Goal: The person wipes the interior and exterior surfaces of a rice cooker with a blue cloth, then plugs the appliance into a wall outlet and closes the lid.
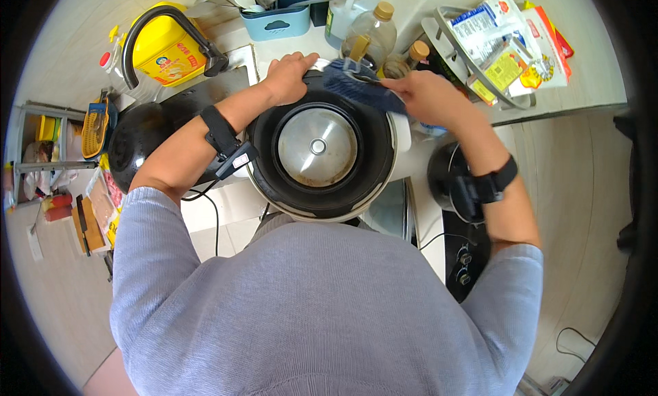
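Before my torso stands an electric cooker [267, 164] with a pale outer rim and a black inner wall. A round metal heating plate [317, 162] with a central button shows at its bottom, with brownish marks near the edge. Over the cooker's far left rim, my left hand [292, 79] is closed, some fingertips hidden. My right hand [429, 95] pinches a dark blue cloth [354, 87], which is slightly blurred and lies across the far right rim.
Behind the cooker stand a plastic bottle [370, 36] and a blue utensil holder [277, 24]. A black faucet [218, 61] and a dark wok [136, 149] are at left. On the right are a rack of packets [493, 51], a pot [442, 175] and a stove [465, 236].
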A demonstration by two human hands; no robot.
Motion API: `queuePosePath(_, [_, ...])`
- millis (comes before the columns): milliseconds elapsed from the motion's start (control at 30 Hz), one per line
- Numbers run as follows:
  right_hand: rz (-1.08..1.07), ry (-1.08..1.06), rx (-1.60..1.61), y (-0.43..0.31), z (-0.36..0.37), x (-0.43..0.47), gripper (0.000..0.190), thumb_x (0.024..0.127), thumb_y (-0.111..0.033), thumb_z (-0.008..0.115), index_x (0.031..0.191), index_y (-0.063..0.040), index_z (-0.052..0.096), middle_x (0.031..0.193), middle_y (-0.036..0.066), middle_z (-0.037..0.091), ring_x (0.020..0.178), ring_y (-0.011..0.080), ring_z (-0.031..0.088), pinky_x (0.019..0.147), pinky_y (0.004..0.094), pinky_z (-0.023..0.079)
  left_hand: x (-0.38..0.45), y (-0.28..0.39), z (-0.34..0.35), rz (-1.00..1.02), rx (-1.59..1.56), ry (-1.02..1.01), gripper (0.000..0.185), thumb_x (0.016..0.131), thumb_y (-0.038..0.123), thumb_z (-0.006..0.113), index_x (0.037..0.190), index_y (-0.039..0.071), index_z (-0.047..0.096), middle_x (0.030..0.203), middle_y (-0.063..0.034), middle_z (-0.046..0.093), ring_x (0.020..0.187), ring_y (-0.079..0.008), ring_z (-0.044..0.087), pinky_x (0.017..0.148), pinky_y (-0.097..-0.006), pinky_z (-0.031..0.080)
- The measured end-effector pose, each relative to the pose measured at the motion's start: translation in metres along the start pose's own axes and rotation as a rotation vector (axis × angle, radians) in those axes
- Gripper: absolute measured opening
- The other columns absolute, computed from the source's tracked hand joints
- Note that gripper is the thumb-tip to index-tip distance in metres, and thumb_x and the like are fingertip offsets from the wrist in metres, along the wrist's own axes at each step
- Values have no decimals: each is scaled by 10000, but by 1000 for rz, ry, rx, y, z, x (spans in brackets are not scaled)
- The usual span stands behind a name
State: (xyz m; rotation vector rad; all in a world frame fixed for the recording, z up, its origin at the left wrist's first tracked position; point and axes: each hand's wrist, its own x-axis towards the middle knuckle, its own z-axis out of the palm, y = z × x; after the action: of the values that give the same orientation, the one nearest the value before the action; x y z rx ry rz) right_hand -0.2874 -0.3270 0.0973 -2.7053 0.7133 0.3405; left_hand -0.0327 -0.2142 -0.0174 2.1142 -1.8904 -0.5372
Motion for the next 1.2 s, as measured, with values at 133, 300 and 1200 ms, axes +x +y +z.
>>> queuePosePath(133, [-31,51,-2,-23,-5,20,403,860,-82,546,1239,-178,644,887,227,639,835,372,630,741,411,497,0,-8,-1,62,-9,-4,706,767,32,602,1436,118,390,1161,-167,552,1174,-353,499,946,-458,385])
queuePosePath(300, [74,-76,-6,4,-28,-10,414,874,-36,536,1253,-174,634,889,249,623,789,384,609,729,388,487,-25,-17,-12,-30,22,-15,656,819,192,675,1395,85,378,1274,-168,534,1208,-341,508,964,-494,402])
queuePosePath(1200, [-53,245,215,-30,-55,7,295,893,-199,569,1131,-78,693,901,223,687,857,349,666,785,402,517,-46,-29,-20,343,-69,318,366,839,171,682,1172,24,637,1148,-145,650,1094,-332,562,973,-396,434])
